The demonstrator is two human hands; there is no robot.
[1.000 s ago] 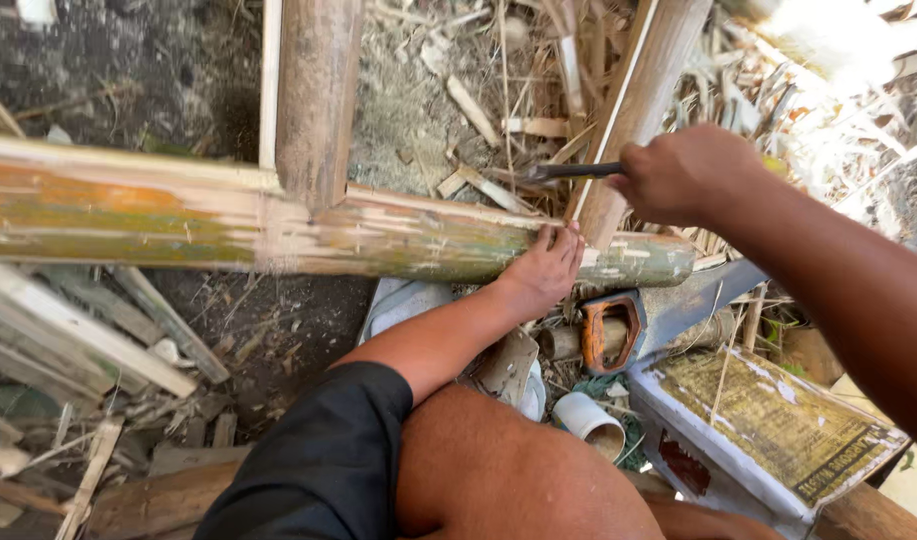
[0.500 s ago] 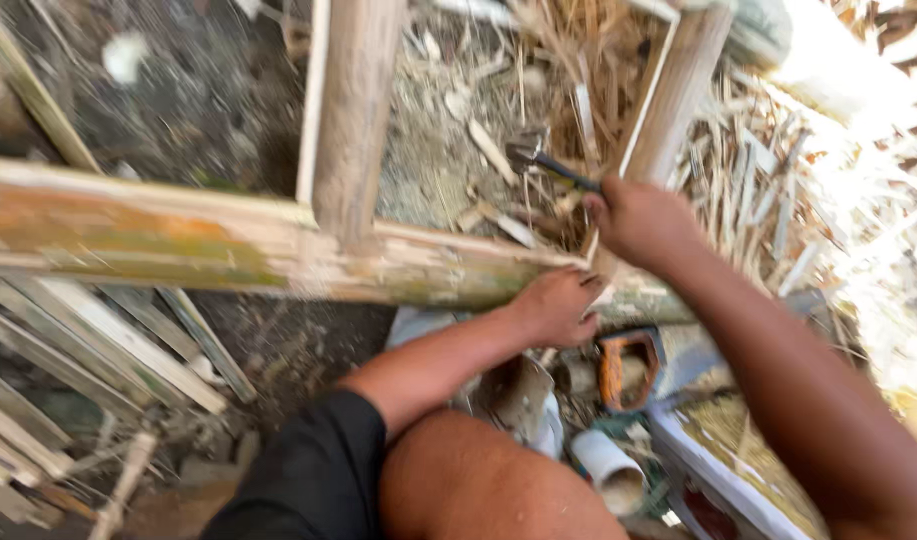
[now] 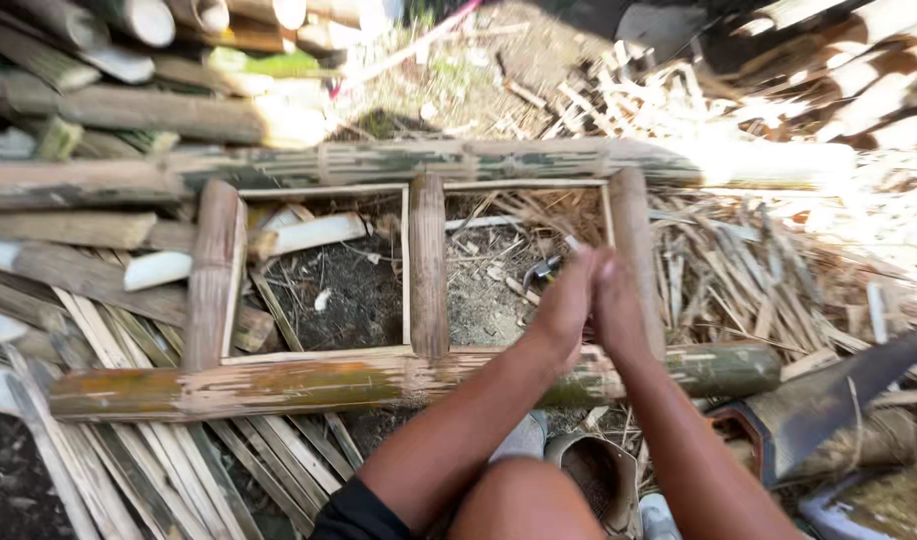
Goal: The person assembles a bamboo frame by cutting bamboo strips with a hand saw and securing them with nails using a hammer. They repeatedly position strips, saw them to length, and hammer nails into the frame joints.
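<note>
Hands together, perhaps gripping hammer

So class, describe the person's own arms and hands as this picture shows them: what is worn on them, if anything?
Both arms are bare from elbow to fingers. The left hand and right hand wear no gloves, and no rings, watch or bands can be seen. No sleeves cover the forearms. The only clothing in view is dark shorts at the bottom edge.

We see a bamboo frame lying on the ground. Our hands meet over its right end, with a tool just left of them. Poles lie behind on the left, scraps on the right, a saw near us.
</note>
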